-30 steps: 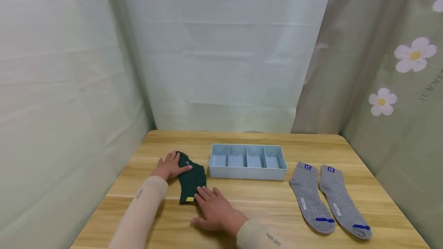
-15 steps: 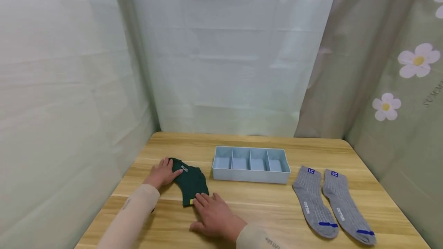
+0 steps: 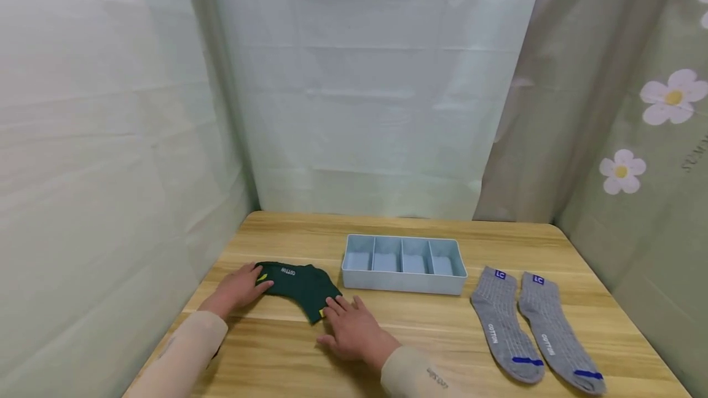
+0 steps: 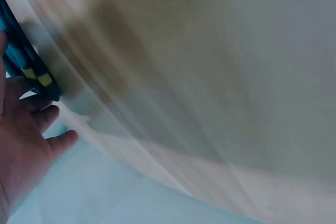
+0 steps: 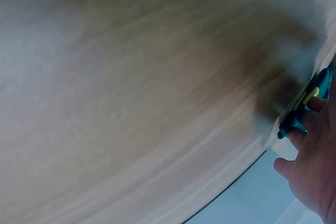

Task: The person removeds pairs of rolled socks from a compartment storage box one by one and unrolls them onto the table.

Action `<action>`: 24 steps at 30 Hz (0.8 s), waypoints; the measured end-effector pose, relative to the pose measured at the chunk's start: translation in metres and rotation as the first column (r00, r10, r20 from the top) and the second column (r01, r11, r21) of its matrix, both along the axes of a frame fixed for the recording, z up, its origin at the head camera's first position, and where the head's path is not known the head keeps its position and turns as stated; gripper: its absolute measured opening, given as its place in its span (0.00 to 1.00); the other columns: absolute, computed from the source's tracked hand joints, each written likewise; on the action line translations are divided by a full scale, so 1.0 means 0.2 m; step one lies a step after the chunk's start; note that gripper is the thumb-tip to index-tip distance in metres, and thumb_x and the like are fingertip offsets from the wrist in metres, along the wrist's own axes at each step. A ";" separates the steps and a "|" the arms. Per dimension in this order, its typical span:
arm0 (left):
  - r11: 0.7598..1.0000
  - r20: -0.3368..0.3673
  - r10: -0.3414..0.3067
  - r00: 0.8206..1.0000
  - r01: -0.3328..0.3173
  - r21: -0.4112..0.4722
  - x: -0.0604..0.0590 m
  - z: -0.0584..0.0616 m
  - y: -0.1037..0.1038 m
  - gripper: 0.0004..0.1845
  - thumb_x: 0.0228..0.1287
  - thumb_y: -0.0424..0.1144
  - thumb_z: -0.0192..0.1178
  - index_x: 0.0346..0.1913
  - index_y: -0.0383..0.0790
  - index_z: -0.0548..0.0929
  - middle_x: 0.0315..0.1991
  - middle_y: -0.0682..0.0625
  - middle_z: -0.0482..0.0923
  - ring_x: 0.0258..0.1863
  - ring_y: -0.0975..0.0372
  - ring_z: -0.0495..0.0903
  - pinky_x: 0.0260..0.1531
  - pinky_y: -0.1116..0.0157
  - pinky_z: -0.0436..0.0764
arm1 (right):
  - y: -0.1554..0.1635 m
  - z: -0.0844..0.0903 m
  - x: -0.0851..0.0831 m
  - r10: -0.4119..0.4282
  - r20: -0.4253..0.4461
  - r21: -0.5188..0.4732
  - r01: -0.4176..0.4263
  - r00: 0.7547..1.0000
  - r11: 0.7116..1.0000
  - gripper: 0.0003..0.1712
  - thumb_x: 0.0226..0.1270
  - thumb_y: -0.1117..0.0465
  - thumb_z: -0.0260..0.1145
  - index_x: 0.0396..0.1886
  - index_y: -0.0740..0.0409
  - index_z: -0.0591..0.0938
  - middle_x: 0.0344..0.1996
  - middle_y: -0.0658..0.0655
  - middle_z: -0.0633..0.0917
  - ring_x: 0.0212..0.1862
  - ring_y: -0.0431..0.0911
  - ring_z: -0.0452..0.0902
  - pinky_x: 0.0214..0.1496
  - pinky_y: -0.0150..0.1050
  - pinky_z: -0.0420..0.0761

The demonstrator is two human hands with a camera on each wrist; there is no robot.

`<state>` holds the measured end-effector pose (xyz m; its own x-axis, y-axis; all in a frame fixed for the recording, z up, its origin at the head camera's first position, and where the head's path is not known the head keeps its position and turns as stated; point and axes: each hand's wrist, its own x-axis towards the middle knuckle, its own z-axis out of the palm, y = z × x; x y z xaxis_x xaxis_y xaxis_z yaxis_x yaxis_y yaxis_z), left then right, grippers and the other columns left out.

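A dark green pair of socks (image 3: 295, 284) with white "COTTON" lettering and yellow patches lies on the left part of the table, stretched sideways in a bend. In the left wrist view two layers of the green socks (image 4: 23, 56) show, each with a yellow mark. My left hand (image 3: 235, 290) rests its extended fingers on their left end, thumb spread along the near edge. At the opposite end, my right hand (image 3: 354, 330) touches the cuff beside a yellow tab with fingers fairly straight. The right wrist view has my right hand (image 5: 312, 166) with its fingertips against the green fabric.
Behind the green socks, right of centre, stands a pale blue box (image 3: 404, 281) with several compartments. Two grey socks (image 3: 506, 324) with blue marks lie side by side at the right of the wooden table (image 3: 442, 343). Hanging cloth encloses the back and sides.
My left hand has moved left and nearer, drawing its end of the green socks along, so they have turned from upright to sideways. My right hand has shifted slightly right. The view has shifted a little.
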<state>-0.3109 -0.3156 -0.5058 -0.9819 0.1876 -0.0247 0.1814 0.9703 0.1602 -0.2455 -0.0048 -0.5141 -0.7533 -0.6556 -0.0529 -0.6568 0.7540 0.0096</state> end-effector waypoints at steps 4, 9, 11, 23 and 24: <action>0.999 -0.043 -0.012 0.999 0.010 -0.046 0.05 0.01 -0.03 0.34 0.71 0.53 0.57 0.61 0.22 0.75 0.59 0.25 0.71 0.59 0.35 0.71 0.57 0.40 0.70 | 0.02 -0.01 -0.01 -0.018 0.003 -0.012 0.018 1.000 1.000 0.38 0.74 0.32 0.47 0.73 0.50 0.68 0.75 0.50 0.63 0.75 0.47 0.56 0.72 0.54 0.60; 0.998 -0.053 -0.009 0.999 0.006 -0.060 0.09 0.04 -0.05 0.30 0.69 0.52 0.59 0.55 0.24 0.80 0.54 0.27 0.76 0.53 0.37 0.76 0.53 0.41 0.74 | 0.03 -0.02 -0.02 -0.014 -0.023 -0.002 0.014 1.000 1.000 0.40 0.74 0.31 0.45 0.75 0.50 0.66 0.75 0.51 0.62 0.75 0.47 0.55 0.72 0.52 0.60; 0.998 -0.080 -0.008 0.997 0.004 -0.059 0.10 0.04 -0.05 0.28 0.68 0.52 0.61 0.52 0.25 0.82 0.52 0.27 0.76 0.52 0.37 0.77 0.51 0.42 0.75 | 0.03 -0.03 -0.02 -0.018 -0.017 -0.016 0.018 1.000 1.000 0.41 0.74 0.31 0.45 0.76 0.50 0.64 0.76 0.53 0.61 0.76 0.48 0.54 0.72 0.53 0.59; 0.960 0.018 -0.263 0.965 0.260 0.104 0.04 0.04 -0.03 0.32 0.68 0.49 0.62 0.65 0.28 0.74 0.67 0.27 0.66 0.65 0.34 0.66 0.61 0.40 0.66 | -0.11 -0.06 0.07 0.019 0.034 -0.044 -0.017 0.999 0.999 0.48 0.71 0.26 0.39 0.77 0.54 0.61 0.77 0.54 0.58 0.77 0.47 0.49 0.74 0.50 0.57; 0.962 0.038 -0.254 0.966 0.249 0.109 0.05 0.04 -0.04 0.32 0.69 0.49 0.62 0.66 0.28 0.73 0.67 0.27 0.65 0.65 0.34 0.66 0.61 0.40 0.66 | -0.11 -0.06 0.07 0.012 0.044 -0.043 -0.010 0.999 0.999 0.48 0.71 0.26 0.39 0.77 0.54 0.61 0.77 0.54 0.58 0.77 0.47 0.49 0.74 0.49 0.57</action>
<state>-0.3017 -0.3232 -0.4984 -0.9006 0.4328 -0.0412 0.4068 0.8723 0.2713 -0.2321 -0.0270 -0.5265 -0.7435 -0.6663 -0.0576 -0.6643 0.7457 -0.0518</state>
